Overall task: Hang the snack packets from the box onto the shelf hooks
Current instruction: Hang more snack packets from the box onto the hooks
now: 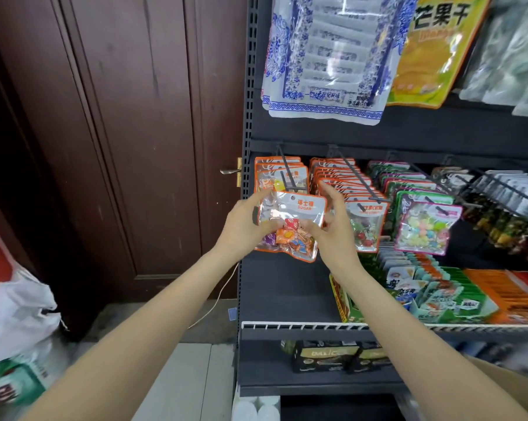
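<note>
An orange-edged clear candy packet (293, 220) is held up in front of the leftmost shelf hook (287, 174). My left hand (244, 226) grips its left side and my right hand (332, 229) grips its right side. The packet's hang hole sits just below the hook's tip, off the hook. Behind it, a few matching orange packets (282, 171) hang on that hook. A fuller row of orange packets (341, 180) hangs on the hook to the right. A corner of the cardboard box (505, 387) shows at the bottom right.
Green and pink candy packets (423, 226) hang further right. Large blue-and-white bags (323, 56) hang above. Boxed snacks (439, 296) fill the shelf below behind a white wire rail (302, 325). A brown door (120, 132) stands left, with white sacks (13, 314) on the floor.
</note>
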